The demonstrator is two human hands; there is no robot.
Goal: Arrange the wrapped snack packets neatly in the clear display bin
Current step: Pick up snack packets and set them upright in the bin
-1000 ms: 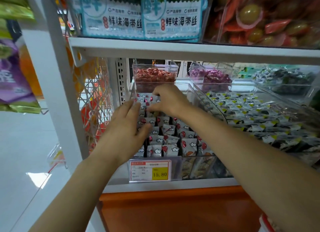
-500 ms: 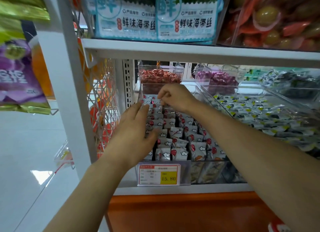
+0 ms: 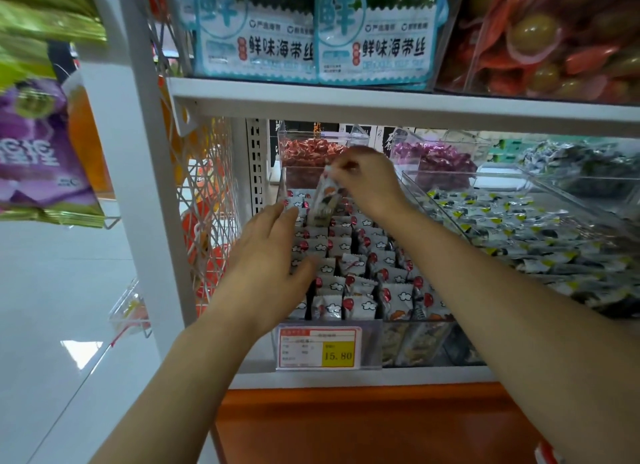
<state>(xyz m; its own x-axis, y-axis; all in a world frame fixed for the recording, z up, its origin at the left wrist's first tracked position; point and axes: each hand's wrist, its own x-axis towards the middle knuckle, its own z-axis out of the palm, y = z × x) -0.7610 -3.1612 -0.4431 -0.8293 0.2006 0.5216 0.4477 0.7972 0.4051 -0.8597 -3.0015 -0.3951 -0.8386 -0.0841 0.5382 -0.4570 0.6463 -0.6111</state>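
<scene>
The right hand [image 3: 370,183] pinched one snack packet [image 3: 325,200] by its crimped top, above the far end of the clear display bin [image 3: 415,342]. The left hand [image 3: 273,259] lay spread on the left packed rows [image 3: 353,276]. The packet looked light, crinkly and likely slippery; the sealed edge seemed the surest hold.

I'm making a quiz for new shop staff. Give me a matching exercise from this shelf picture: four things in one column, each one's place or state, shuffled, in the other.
1. left hand
2. right hand
3. price tag
4. red sweets

A. fixed to the front of the clear bin
B. pinches a lifted packet
C. in a tub behind the bin
D. rests, fingers straight, on the rows of packets

Pairs: 1-D; 2-B; 3-A; 4-C
</scene>
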